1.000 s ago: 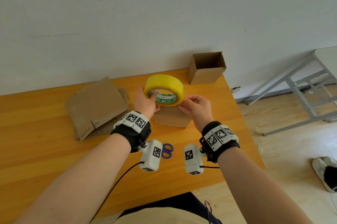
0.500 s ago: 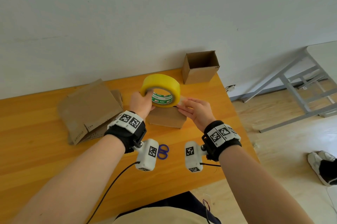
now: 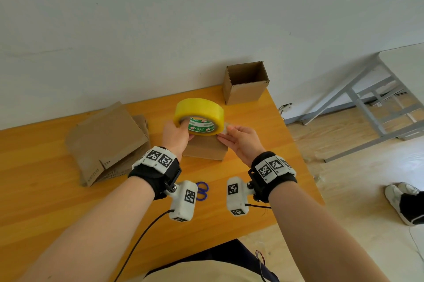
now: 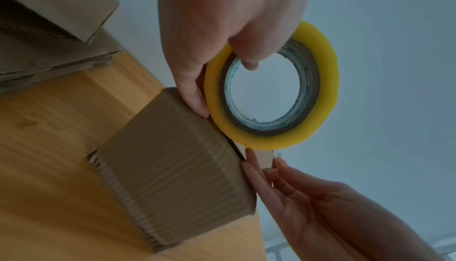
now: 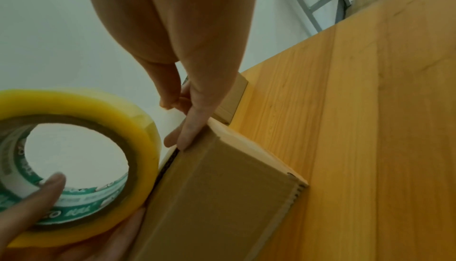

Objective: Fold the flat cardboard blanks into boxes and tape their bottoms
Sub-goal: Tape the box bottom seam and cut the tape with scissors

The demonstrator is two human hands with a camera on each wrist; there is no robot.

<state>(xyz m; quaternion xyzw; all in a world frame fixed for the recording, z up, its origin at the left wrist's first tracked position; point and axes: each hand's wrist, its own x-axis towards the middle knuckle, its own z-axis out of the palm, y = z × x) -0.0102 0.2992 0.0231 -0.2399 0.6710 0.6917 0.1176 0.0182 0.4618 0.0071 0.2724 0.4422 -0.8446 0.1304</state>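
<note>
Right now the left hand (image 3: 177, 136) grips the yellow tape roll (image 3: 199, 116), a finger hooked through its core, and holds it on edge against the upturned bottom of the folded box (image 3: 205, 149) at the table's (image 3: 46, 190) middle. At the roll's three o'clock the right hand (image 3: 239, 141) pinches the freed tape end (image 4: 267, 158) between thumb and fingertips, its lower fingers resting on the box's edge. Roll and pinch lie along one line, running nine to three, and the bottom's seam appears to follow it. Likely next: draw the strip out that way and press it down. Flat blanks (image 3: 105, 141) wait at nine o'clock, a finished box (image 3: 246, 83) at one, scissors (image 3: 202, 190) at six.
</note>
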